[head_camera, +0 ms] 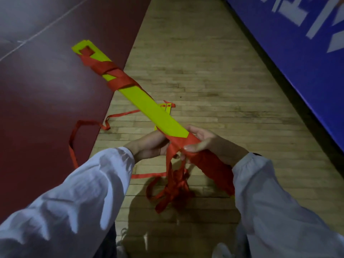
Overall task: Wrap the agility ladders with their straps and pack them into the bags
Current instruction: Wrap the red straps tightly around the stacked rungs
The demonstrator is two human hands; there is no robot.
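A bundle of yellow agility-ladder rungs (143, 101) slants from upper left down to my hands, above the floor. Red strap (115, 75) is wound round its far part and again round its near end. My right hand (206, 144) grips the strap-wrapped near end, thumb on top. Under the bundle, my left hand (149, 146) holds the red strap on the left side. Loose red strap loops (175, 187) hang below my hands. No bag is in view.
More red strap (81, 125) trails across the wooden floor (214, 81) and onto a dark red mat (46, 90) at left. Another yellow rung piece (167, 108) lies on the floor behind the bundle. A blue padded wall (297, 43) runs along the right.
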